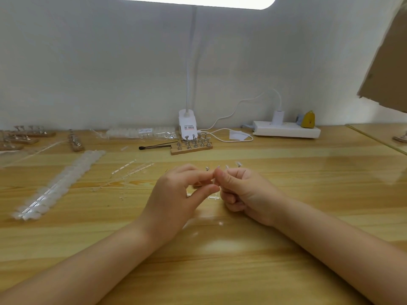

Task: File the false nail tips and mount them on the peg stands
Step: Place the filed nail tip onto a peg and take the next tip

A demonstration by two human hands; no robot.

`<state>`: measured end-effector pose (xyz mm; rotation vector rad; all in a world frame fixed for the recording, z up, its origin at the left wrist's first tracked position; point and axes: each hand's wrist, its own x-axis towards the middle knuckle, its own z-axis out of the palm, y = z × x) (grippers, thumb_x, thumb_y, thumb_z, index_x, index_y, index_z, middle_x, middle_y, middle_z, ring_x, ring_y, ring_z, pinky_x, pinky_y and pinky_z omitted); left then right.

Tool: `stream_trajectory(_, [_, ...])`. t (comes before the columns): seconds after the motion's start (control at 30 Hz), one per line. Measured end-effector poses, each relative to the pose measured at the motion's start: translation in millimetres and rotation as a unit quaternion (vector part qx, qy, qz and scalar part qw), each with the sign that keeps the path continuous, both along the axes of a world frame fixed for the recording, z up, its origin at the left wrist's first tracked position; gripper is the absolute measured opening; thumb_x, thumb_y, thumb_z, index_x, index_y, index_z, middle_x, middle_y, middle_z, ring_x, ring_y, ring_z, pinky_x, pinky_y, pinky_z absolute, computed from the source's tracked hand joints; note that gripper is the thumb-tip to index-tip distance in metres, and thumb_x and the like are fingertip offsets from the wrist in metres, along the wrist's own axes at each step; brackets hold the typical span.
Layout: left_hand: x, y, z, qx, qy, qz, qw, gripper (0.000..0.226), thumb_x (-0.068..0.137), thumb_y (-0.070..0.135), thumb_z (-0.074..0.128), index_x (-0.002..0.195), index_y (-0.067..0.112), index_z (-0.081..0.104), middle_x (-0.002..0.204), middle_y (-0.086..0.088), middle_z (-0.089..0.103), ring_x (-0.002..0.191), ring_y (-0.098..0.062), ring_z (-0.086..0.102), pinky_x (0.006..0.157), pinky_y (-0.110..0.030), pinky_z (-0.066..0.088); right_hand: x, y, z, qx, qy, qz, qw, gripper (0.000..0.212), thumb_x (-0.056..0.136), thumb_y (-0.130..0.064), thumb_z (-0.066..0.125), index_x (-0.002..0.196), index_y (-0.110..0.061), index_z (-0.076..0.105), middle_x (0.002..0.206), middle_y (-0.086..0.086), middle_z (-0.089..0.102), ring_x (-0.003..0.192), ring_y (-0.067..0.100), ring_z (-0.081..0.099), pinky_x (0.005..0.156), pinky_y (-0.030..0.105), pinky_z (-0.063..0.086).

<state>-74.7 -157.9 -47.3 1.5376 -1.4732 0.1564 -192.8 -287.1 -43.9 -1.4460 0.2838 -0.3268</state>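
My left hand point(176, 194) and my right hand point(242, 192) meet fingertip to fingertip at the middle of the table. Together they pinch a small clear nail tip point(217, 183), mostly hidden by the fingers. Right behind them stands a wooden peg stand point(197, 184), largely covered. Its metal pegs point(237, 164) poke up above my knuckles. A second peg stand point(191, 147) with several pegs sits farther back by the lamp base. Long strips of clear nail tips point(59, 183) lie at the left.
Clear plastic sprues point(132, 170) lie left of my hands. At the back are a black brush point(154, 147), a bagged pack of tips point(141, 133), a white clip lamp point(187, 126) and a power strip point(286, 129). More peg stands point(76, 142) stand far left. Cardboard point(387, 69) hangs upper right.
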Motion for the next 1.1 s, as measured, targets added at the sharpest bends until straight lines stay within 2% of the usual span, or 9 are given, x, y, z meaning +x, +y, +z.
stream_trajectory(0.13, [3.6, -0.6, -1.4, 0.016, -0.052, 0.050, 0.997, 0.024, 0.083, 0.038, 0.067, 0.097, 0.020, 0.073, 0.084, 0.013, 0.067, 0.082, -0.011, 0.061, 0.075, -0.032, 0.047, 3.7, 2.7, -0.3, 0.012, 0.003, -0.049, 0.999, 0.039, 0.075, -0.043, 0.063, 0.084, -0.005, 0.060, 0.047, -0.010, 0.043, 0.043, 0.005, 0.035, 0.035, 0.015, 0.025])
stream_trajectory(0.23, [14.1, -1.2, -3.0, 0.042, -0.131, 0.158, 0.978, 0.018, 0.088, 0.029, 0.067, 0.102, 0.017, 0.069, 0.088, 0.012, 0.068, 0.084, -0.019, 0.062, 0.078, -0.038, 0.042, 4.6, -0.7, 0.3, 0.054, 0.005, -0.158, 0.986, 0.034, 0.082, -0.043, 0.063, 0.083, -0.009, 0.063, 0.047, -0.006, 0.038, 0.042, 0.006, 0.035, 0.035, 0.017, 0.026])
stream_trajectory(0.33, [21.0, -3.5, -6.7, 0.110, -0.126, 0.201, 0.965, 0.020, 0.094, 0.026, 0.058, 0.113, 0.019, 0.061, 0.096, 0.009, 0.068, 0.095, -0.018, 0.060, 0.088, -0.034, 0.034, 1.5, -5.1, -2.2, -0.140, 0.047, -0.235, 0.961, 0.020, 0.089, -0.034, 0.065, 0.079, -0.016, 0.066, 0.049, -0.011, 0.045, 0.044, 0.003, 0.039, 0.047, 0.020, 0.033])
stream_trajectory(0.5, [22.4, -9.8, -12.9, 0.142, -0.109, 0.198, 0.964, 0.021, 0.098, 0.030, 0.048, 0.117, 0.023, 0.053, 0.102, 0.011, 0.067, 0.103, -0.014, 0.056, 0.090, -0.027, 0.028, 0.5, -7.6, -7.6, -0.504, 0.121, -0.257, 0.816, 0.009, 0.087, -0.030, 0.063, 0.080, -0.024, 0.066, 0.056, -0.014, 0.049, 0.058, 0.005, 0.050, 0.057, 0.026, 0.039])
stream_trajectory(0.57, [22.7, -10.4, -13.7, 0.140, -0.112, 0.195, 0.964, 0.021, 0.098, 0.030, 0.048, 0.117, 0.024, 0.053, 0.101, 0.011, 0.067, 0.102, -0.013, 0.056, 0.088, -0.025, 0.026, 1.9, -7.3, -8.9, -0.573, 0.152, -0.253, 0.764, 0.015, 0.091, -0.034, 0.058, 0.090, -0.025, 0.070, 0.068, -0.012, 0.057, 0.073, 0.011, 0.057, 0.059, 0.026, 0.037])
stream_trajectory(0.63, [21.6, -10.7, -14.4, 0.131, -0.119, 0.188, 0.966, 0.020, 0.097, 0.029, 0.051, 0.116, 0.023, 0.056, 0.099, 0.009, 0.068, 0.101, -0.014, 0.057, 0.087, -0.025, 0.026, 3.9, -8.6, -9.7, -0.596, 0.167, -0.262, 0.741, 0.022, 0.094, -0.038, 0.054, 0.093, -0.024, 0.071, 0.078, -0.007, 0.066, 0.081, 0.015, 0.060, 0.059, 0.027, 0.037])
stream_trajectory(0.73, [18.6, -11.2, -14.6, 0.111, -0.130, 0.178, 0.969, 0.019, 0.095, 0.027, 0.056, 0.112, 0.020, 0.059, 0.094, 0.008, 0.070, 0.096, -0.016, 0.060, 0.084, -0.024, 0.025, 6.5, -11.8, -11.0, -0.604, 0.176, -0.277, 0.726, 0.029, 0.095, -0.043, 0.051, 0.092, -0.023, 0.072, 0.081, -0.002, 0.069, 0.086, 0.020, 0.063, 0.059, 0.028, 0.039])
stream_trajectory(0.93, [19.0, -10.2, -15.9, 0.099, -0.144, 0.161, 0.971, 0.020, 0.094, 0.028, 0.057, 0.112, 0.020, 0.060, 0.092, 0.008, 0.070, 0.096, -0.016, 0.061, 0.086, -0.025, 0.026, 7.7, -15.9, -13.0, -0.609, 0.155, -0.286, 0.723, 0.030, 0.095, -0.043, 0.052, 0.088, -0.024, 0.074, 0.078, -0.001, 0.069, 0.096, 0.020, 0.064, 0.052, 0.026, 0.029])
stream_trajectory(1.1, [18.9, -10.6, -16.6, 0.093, -0.142, 0.158, 0.973, 0.020, 0.094, 0.030, 0.057, 0.112, 0.020, 0.059, 0.093, 0.008, 0.070, 0.097, -0.015, 0.060, 0.086, -0.024, 0.025, 5.9, -13.4, -12.6, -0.612, 0.134, -0.284, 0.726, 0.022, 0.095, -0.033, 0.053, 0.092, -0.024, 0.072, 0.077, -0.002, 0.066, 0.081, 0.021, 0.060, 0.058, 0.025, 0.027])
